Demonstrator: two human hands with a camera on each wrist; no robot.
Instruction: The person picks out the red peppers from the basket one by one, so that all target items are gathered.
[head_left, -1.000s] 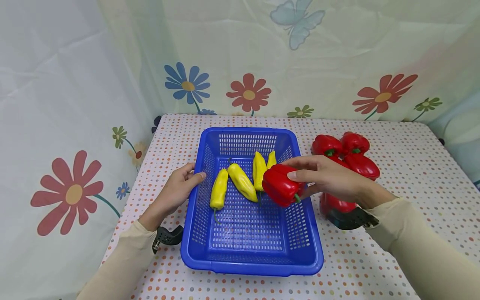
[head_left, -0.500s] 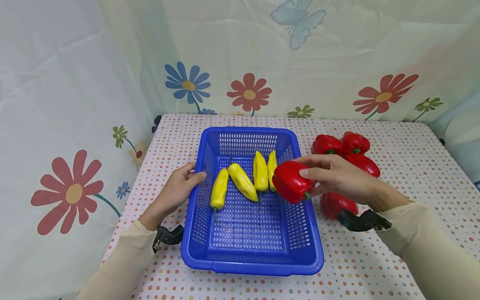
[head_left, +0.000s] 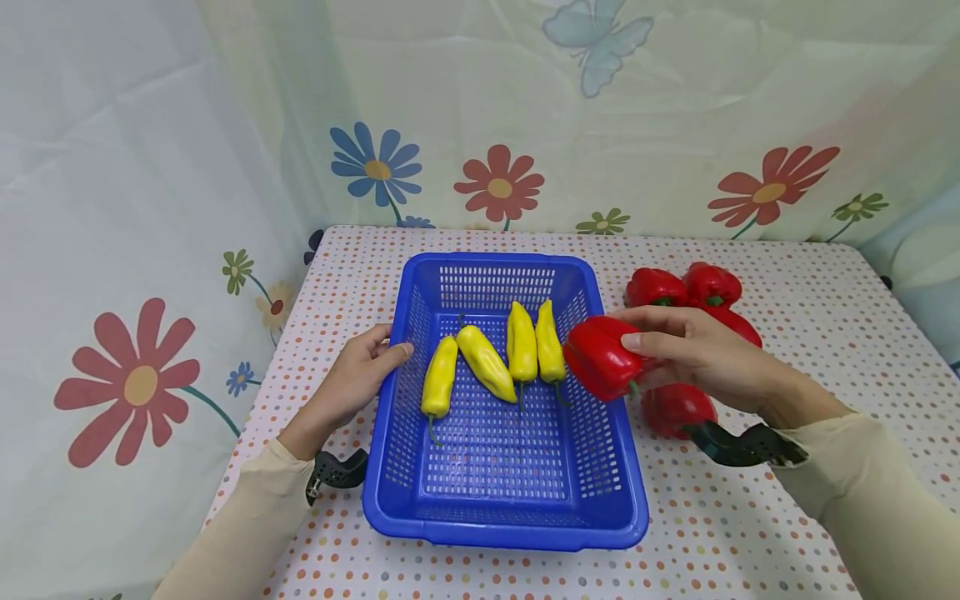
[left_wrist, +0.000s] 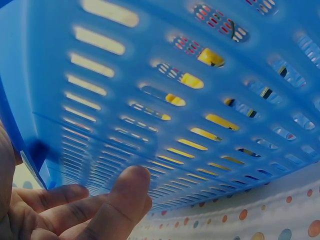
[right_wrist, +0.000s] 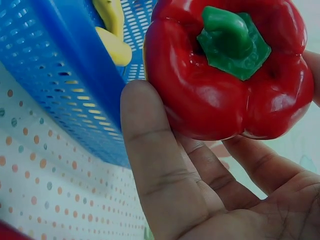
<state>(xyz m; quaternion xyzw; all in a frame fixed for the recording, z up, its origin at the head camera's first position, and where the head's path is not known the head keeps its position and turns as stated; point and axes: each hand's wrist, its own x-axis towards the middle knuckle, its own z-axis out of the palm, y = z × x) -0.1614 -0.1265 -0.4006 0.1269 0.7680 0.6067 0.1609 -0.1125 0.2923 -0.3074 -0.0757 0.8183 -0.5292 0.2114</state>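
Observation:
A blue slotted plastic basket [head_left: 504, 537] stands in the middle of the table, with several long yellow peppers [head_left: 486, 364] lying in it. At its left rim my left hand [head_left: 351, 379] holds on, thumb over the edge and fingers outside; the left wrist view shows those fingers [left_wrist: 55, 197] along the slotted wall. My right hand [head_left: 701, 350] grips a red bell pepper [head_left: 602, 357] that overlaps the basket's right rim in the head view. In the right wrist view the bell pepper [right_wrist: 195, 95] shows its green stem, thumb and fingers around its sides.
Several more red bell peppers [head_left: 711, 285] are grouped on the table to the right of the basket. One red bell pepper [head_left: 678, 408] lies nearer, below my right wrist. A flowered curtain [head_left: 420, 100] hangs behind the dotted tablecloth [head_left: 817, 333].
My right hand has moved right with the red bell pepper, from over the basket's inside to its right rim, uncovering the rightmost yellow pepper. My left hand has stayed at the left rim.

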